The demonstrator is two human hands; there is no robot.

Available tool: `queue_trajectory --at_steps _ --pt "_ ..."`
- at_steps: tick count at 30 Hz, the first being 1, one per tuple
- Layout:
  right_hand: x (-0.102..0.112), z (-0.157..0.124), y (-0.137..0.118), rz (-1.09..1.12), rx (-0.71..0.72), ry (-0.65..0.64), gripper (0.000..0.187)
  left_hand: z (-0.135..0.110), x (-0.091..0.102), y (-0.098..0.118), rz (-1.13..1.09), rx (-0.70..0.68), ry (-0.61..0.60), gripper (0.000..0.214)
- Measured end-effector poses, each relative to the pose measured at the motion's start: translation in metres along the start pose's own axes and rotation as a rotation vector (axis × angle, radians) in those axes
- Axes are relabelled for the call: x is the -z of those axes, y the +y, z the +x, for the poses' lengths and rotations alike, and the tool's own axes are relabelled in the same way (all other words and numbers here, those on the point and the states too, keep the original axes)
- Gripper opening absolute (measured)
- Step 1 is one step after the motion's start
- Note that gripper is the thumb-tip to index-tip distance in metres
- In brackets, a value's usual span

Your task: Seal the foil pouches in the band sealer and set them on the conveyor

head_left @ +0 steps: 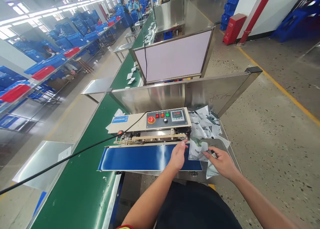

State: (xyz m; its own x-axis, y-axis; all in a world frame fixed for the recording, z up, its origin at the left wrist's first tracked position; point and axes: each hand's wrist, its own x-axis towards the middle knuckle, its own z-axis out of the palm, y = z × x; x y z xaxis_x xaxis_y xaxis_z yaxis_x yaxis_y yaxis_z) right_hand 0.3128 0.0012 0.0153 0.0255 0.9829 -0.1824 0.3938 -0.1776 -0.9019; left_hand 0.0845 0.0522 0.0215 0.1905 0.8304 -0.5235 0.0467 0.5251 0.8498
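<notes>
A silver-white pouch (197, 150) stands at the right end of the blue conveyor belt (142, 158) of a band sealing machine (132, 123). My right hand (222, 161) pinches the right side of this pouch between thumb and fingers. Below that hand is a second pouch (212, 170); whether the hand also grips it is hidden. My left hand (178, 154) is over the belt's right part, just left of the first pouch, with fingers stretched out and nothing visible in them. Red digits glow on the machine's control panel (167, 118).
A pile of pouches (203, 124) lies right of the machine, against a steel partition (160, 97). A black cable (82, 152) crosses over the green conveyor (75, 182) on the left. More pouches (130, 76) lie farther along it. Blue crates (231, 4) stand beyond.
</notes>
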Motion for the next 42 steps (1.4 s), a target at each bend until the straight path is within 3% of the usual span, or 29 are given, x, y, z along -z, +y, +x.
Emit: queue_trajectory --at_steps 2,4,9,11,16,22,27,30,32,33,35,38,42 --pt "0.001 0.002 0.003 0.06 -0.025 0.011 0.061 -0.002 -0.007 -0.013 0.112 -0.21 -0.027 0.044" --pt "0.001 0.003 0.004 0.086 -0.082 0.028 0.067 -0.003 -0.017 -0.024 0.181 -0.328 -0.015 0.039" --pt "-0.002 0.004 0.009 0.047 -0.225 0.127 0.068 -0.002 -0.036 -0.035 0.269 -0.496 0.208 0.033" --pt "-0.002 0.005 0.015 0.04 -0.275 0.194 0.063 0.005 -0.037 -0.038 0.28 -0.459 0.21 0.037" --pt "-0.003 0.017 0.027 0.153 -0.523 0.196 0.055 0.033 -0.034 -0.05 0.021 -0.066 0.249 0.056" --pt "-0.019 0.04 0.025 0.192 -0.526 0.146 0.042 0.05 -0.018 -0.052 -0.132 0.043 0.24 0.051" --pt "-0.039 0.054 0.012 0.154 -0.53 0.061 0.036 0.04 0.014 -0.051 -0.141 0.012 0.308 0.058" --pt "-0.042 0.053 0.004 0.11 -0.526 0.082 0.046 0.016 0.036 -0.05 -0.044 -0.154 0.469 0.053" --pt "-0.041 0.047 -0.002 0.092 -0.457 0.151 0.058 -0.006 0.043 -0.05 0.083 -0.329 0.604 0.051" --pt "-0.041 0.043 -0.006 0.085 -0.399 0.186 0.063 -0.015 0.041 -0.05 0.141 -0.407 0.616 0.051" --pt "-0.043 0.036 -0.014 0.07 -0.265 0.23 0.068 -0.029 0.028 -0.05 0.215 -0.497 0.476 0.05" --pt "-0.048 0.028 -0.022 0.106 -0.11 0.255 0.073 -0.031 -0.003 -0.048 0.228 -0.506 0.17 0.04" --pt "-0.042 0.018 -0.017 0.361 -0.095 0.304 0.084 -0.017 -0.026 -0.037 0.136 -0.43 0.144 0.052"
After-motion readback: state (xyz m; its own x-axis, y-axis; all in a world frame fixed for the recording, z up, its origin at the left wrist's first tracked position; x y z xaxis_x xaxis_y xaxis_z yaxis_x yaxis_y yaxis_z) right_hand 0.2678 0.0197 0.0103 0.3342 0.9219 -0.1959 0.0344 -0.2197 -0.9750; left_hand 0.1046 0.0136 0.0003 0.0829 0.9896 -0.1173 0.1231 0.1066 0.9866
